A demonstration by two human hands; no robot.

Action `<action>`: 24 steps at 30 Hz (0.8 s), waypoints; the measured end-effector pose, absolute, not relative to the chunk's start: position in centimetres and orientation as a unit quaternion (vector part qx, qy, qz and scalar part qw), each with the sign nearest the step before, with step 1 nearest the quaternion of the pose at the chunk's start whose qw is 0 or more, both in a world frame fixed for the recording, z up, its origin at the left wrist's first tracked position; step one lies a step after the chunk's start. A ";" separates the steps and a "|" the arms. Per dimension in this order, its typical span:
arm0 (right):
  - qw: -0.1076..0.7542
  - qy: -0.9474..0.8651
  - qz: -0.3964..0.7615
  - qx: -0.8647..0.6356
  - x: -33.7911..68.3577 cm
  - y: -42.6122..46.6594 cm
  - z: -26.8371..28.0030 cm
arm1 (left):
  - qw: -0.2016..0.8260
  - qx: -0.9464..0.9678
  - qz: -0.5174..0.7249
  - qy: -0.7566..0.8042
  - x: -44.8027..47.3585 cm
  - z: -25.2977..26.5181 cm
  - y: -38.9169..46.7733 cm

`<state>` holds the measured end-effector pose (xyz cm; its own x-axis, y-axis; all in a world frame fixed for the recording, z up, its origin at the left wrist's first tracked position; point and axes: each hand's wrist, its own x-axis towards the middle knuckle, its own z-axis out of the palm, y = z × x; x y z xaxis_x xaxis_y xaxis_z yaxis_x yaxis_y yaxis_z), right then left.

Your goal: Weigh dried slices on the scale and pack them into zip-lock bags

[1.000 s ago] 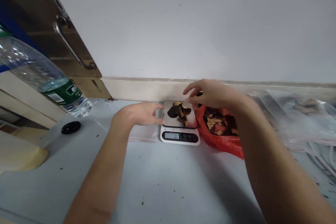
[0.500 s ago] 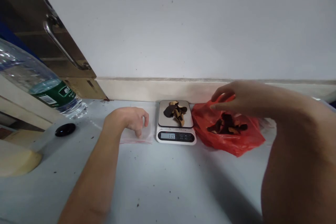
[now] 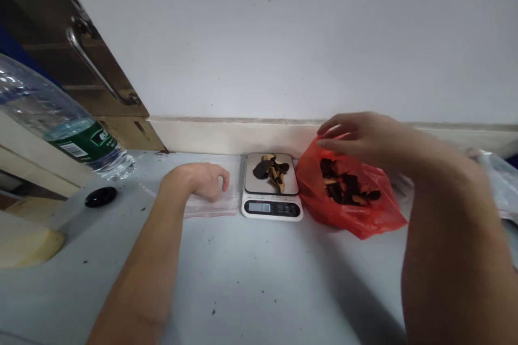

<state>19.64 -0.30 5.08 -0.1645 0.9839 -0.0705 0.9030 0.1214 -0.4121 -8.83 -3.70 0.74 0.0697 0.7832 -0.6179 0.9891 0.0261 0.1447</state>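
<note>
In the head view, my right hand (image 3: 356, 135) has its fingers and thumb closed on the upper edge of a red plastic bag (image 3: 364, 223), holding that edge up. Dark brown dried slices (image 3: 348, 186), curled and with paler edges, lie in the bag's open mouth. Left of the bag stands a white digital kitchen scale (image 3: 273, 208) reading about 118, its decimal point unclear. Several similar dried pieces (image 3: 273, 171) rest on its metal plate. My left hand (image 3: 204, 180), fingers curled in and nothing visible in them, is over a clear zip bag (image 3: 222, 206) lying flat.
A plastic bottle (image 3: 84, 140) with a green label leans in from the left. Near it are a black oval object (image 3: 101, 197) and a pale, rounded object (image 3: 36, 248). The wall (image 3: 283, 54) rises behind the scale. Clear plastic packaging (image 3: 497, 178) lies far right. Dark crumbs dot the table (image 3: 243, 291).
My right hand has lifted the red bag's edge a little up and left, showing more slices. My left fingers have curled in further. The scale reading has dropped from 119 to 118.
</note>
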 end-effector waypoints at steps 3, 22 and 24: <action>0.181 -0.717 0.125 -0.661 18.0 -1.0 5.9 | 0.297 0.678 -0.171 0.650 -9.1 0.8 -3.7; 0.127 -0.820 0.148 -0.538 16.9 0.8 3.4 | 0.260 0.676 -0.161 0.671 -8.8 2.8 -4.3; 0.145 -0.818 0.158 -0.534 18.9 0.6 4.0 | 0.252 0.679 -0.148 0.673 -8.8 3.0 -4.4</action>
<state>18.88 0.60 3.97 -0.3870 0.9195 0.0685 0.8276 0.3791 -0.4139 -8.84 -4.39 3.01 0.0489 0.8398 -0.5407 0.9892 0.0339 0.1423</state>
